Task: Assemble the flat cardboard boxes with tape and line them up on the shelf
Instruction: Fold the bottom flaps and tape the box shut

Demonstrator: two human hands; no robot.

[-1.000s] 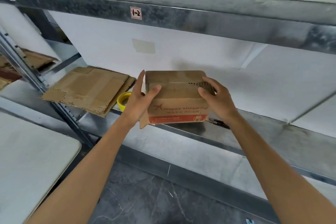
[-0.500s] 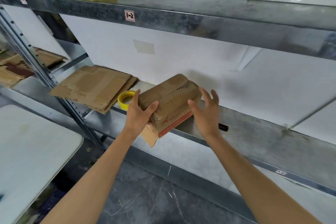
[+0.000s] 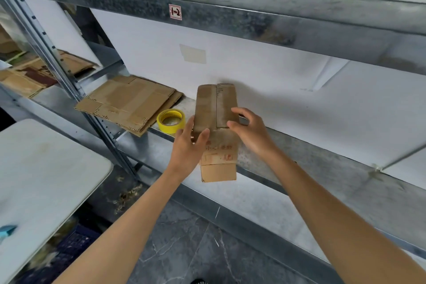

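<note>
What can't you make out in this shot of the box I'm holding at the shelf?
Head view, cardboard box: red print blurred, unreadable.
Head view, box's left side: hidden behind left hand.
Head view, blue thing at bottom left: cut by frame edge, blurred.

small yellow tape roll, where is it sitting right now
In the head view, the small yellow tape roll lies left of centre on the middle shelf, between the stack of flat cardboard on its left and the cardboard box on its right.
</note>
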